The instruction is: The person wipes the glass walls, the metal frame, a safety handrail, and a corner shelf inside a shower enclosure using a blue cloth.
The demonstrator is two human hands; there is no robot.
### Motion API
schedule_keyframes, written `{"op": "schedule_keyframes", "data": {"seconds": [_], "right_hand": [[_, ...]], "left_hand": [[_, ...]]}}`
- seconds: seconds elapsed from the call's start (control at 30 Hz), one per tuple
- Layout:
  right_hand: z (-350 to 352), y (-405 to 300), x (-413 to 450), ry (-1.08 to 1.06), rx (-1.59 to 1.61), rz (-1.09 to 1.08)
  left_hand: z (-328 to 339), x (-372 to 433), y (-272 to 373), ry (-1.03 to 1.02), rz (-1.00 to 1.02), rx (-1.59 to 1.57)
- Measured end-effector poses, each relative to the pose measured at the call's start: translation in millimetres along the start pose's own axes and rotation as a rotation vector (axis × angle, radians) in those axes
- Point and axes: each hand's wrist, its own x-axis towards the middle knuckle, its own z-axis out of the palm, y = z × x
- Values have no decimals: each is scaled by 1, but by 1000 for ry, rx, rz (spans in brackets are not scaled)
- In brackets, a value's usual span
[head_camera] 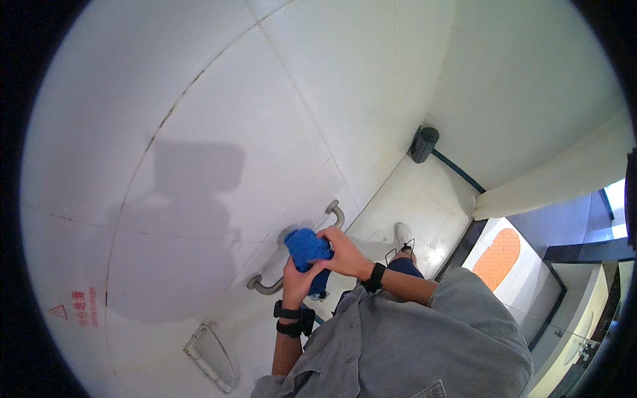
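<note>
A blue cloth (304,247) is bunched up between my two hands. My left hand (300,279) grips its lower edge, with the thumb laid across it. From the right side, my right hand (347,256) pinches the same cloth, and part of it hangs below my fingers. Directly behind the cloth runs a metal grab bar (269,286) fixed to the white wall; the cloth and hands hide its middle. Whether the cloth touches the bar, I cannot tell. Dark straps circle both wrists.
A corner shelf (214,359) sits at lower left. In the far floor corner stands a dark cylindrical bin (424,145), beside a dark strip (458,170). A pale curtain (552,174) hangs at right, near an orange mat (496,258) and a raised dark sill (460,251). Red warning writing marks the wall.
</note>
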Motion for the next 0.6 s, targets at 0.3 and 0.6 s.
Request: {"op": "schedule_keyframes", "data": {"seconds": [0.3, 0.6], "right_hand": [[-40, 29, 2, 444, -296, 87], [-12, 159, 16, 87, 298, 568]], "left_hand": [[54, 50, 29, 363, 547, 1000], [63, 87, -98, 114, 211, 1384]]}}
